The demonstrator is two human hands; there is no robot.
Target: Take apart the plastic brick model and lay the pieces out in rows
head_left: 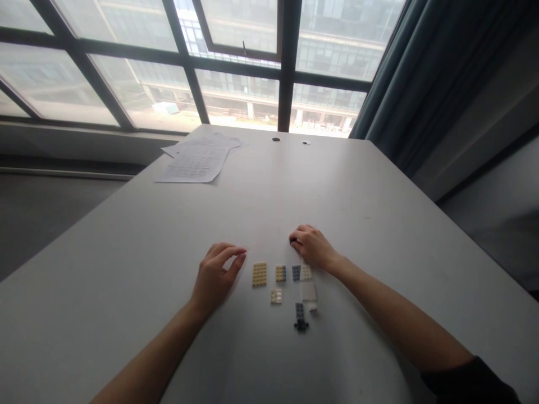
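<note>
On the white table, my right hand has its fingers closed on a small dark brick piece, mostly hidden by the fingertips. My left hand is at the left of the pieces, thumb and forefinger curved with a slight gap and nothing visible between them. Nearest to it lies a tan studded plate. Between the hands are a tan-and-blue-grey piece and a small pale tan plate. Just below my right hand sit a blue-grey plate, a cream studded plate and a smooth white piece.
Nearer me lies a dark grey brick assembly with a small white piece beside it. Printed papers overlap at the table's far left. Two round holes mark the far edge, before a window. A dark curtain hangs on the right.
</note>
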